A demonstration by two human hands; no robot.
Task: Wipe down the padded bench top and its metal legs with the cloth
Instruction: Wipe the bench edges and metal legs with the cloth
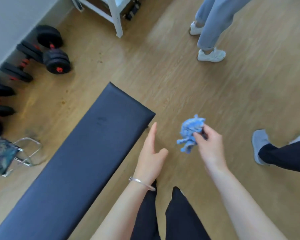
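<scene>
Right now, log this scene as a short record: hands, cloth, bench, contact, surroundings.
left hand: open, fingers straight, beside the bench top's end, holding nothing
right hand: grips the cloth
cloth: blue, crumpled, held above the floor
bench top: dark padding; its metal legs are not visible
contact: cloth is not touching the padding
surroundings: dumbbells left of the bench; white shoe and grey shoe of other people

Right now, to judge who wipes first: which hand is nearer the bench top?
Left. The left hand hovers beside the bench top; the right hand, holding the cloth, is farther right.
</scene>
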